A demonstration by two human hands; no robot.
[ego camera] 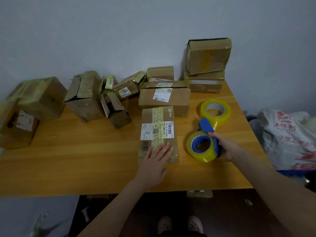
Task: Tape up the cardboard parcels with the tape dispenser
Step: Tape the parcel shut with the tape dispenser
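A flat cardboard parcel [158,132] with a white shipping label and a strip of tape along its top lies on the wooden table [85,156] in front of me. My left hand [156,159] rests flat on its near end, fingers straight. To the right, my right hand [225,147] grips the blue tape dispenser [207,134], which carries a roll of clear yellowish tape [201,147] standing on the table. A spare roll of tape [215,111] lies behind it.
Several taped cardboard parcels [164,98] crowd the back of the table along the wall, two stacked at the back right [207,55]. A white plastic bag [289,135] lies beyond the table's right edge. My feet show below the front edge.
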